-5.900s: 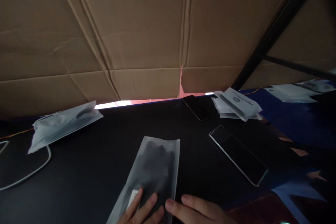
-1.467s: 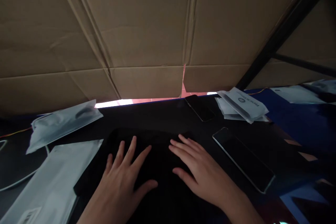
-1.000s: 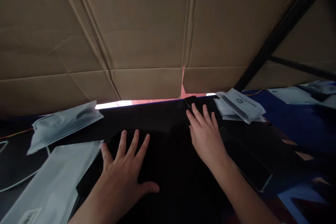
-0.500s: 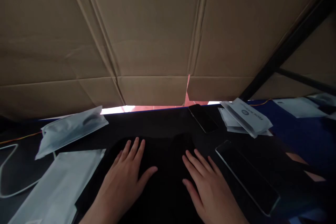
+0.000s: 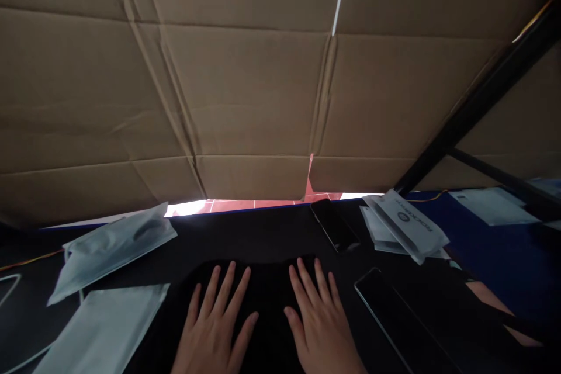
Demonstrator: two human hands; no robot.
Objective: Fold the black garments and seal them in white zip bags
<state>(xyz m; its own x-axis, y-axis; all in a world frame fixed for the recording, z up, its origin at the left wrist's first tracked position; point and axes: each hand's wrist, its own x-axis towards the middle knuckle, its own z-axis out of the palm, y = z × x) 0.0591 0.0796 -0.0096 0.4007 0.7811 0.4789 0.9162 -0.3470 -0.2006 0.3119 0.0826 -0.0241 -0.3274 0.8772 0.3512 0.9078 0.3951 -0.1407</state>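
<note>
My left hand [image 5: 213,327] lies palm down on a black, soft-looking surface [image 5: 267,286], its fingers spread and nothing in them. Beside it, also flat with fingers apart, rests my right hand [image 5: 322,327], likewise holding nothing. To the right of my right hand is a large black smartphone [image 5: 403,327], partly cut off by the lower edge. A smaller dark phone [image 5: 335,225] lies farther ahead. Nearest my left hand is a frosted plastic pouch [image 5: 105,327], with another filled, translucent pouch [image 5: 116,251] behind it.
White printed packets [image 5: 407,228] overlap at the right. Upright cardboard [image 5: 249,93] forms a wall ahead, with a black metal bar [image 5: 464,111] slanting across it. A white cable [image 5: 37,353] curves at the left. Another person's bare skin [image 5: 495,298] shows at the right.
The view has tilted up, so everything sits lower in the picture. My hands have turned to point more straight ahead, and both remain flat and spread.
</note>
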